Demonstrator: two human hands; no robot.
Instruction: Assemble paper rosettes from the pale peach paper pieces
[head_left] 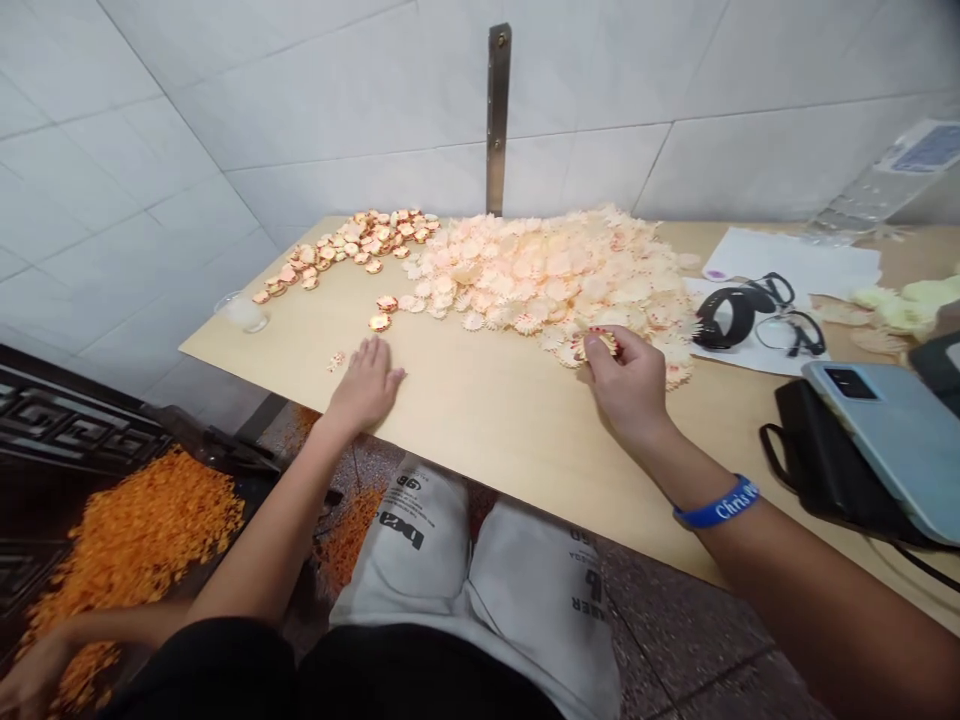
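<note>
Item: left hand [365, 385], spread flat, palm down on a pale wooden board [480, 450], just behind its front edge, with a few small crumbs of scalloped material [336, 361] near the fingertips on its left. Item: right hand [626, 385], thumb and fingers pinching a small scalloped disc [601, 345], at the near margin of the heap, a blue wristband [716, 503] on its wrist.

Main heap: pale peach scalloped discs [540, 270], loosely piled, reaching the back of the board beside the wall. Second lot: gold-and-red discs [345, 245], in a curved trail to the left, touching the heap's left side; two strays [382, 312] lie just in front. A small clear cup [241, 313] stands near the left edge.

Margins: wood shows between both hands and the front edge, and between the hands themselves. The board's left corner overhangs the floor; its right side rests on a wider tan surface [750, 480].

On that surface: white paper sheets [787, 262], black glasses [787, 332], a black strap [727, 315], a pale blue phone [900, 450] on a black pouch [817, 460], pale yellow pieces [896, 305], and a plastic bottle [885, 180].

Room: white tiled wall [150, 150] with a metal bracket [499, 120]. Lower left, a further hand [30, 675], owner unclear, reaches into an orange heap of flakes [127, 560] on a dark tray [52, 430].
</note>
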